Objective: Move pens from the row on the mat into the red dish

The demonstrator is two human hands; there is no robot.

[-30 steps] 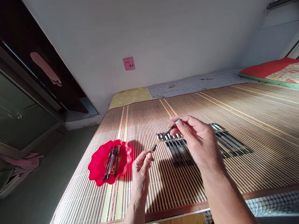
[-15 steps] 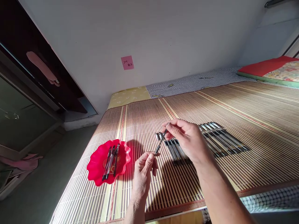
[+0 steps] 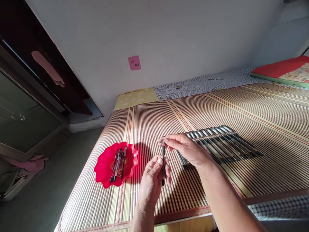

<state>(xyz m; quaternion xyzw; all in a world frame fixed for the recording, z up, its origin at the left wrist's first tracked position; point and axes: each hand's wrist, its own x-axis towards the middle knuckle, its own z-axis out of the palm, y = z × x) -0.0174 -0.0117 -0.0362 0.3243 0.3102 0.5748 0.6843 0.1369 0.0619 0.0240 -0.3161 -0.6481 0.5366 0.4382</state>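
Observation:
Over the striped bamboo mat (image 3: 149, 122) both hands hold one thin black pen (image 3: 163, 161), which stands nearly upright. My left hand (image 3: 153, 178) is closed round its lower half. My right hand (image 3: 183, 149) pinches its top end. Behind my right hand a row of several black pens (image 3: 217, 145) lies side by side on the mat. To the left sits a red scalloped plate (image 3: 103, 167) with three black pens (image 3: 118, 163) in it.
A white wall with a pink note (image 3: 134, 62) rises behind the bed. A red and floral pillow (image 3: 285, 71) lies at the far right. Left of the mat the floor drops away beside a dark glass-fronted cabinet (image 3: 29, 87). The mat's front edge runs just below my wrists.
The hands have come together: the pen part in my right hand swung from slanted to upright and now joins the piece in my left hand as one pen. Both hands moved left and down.

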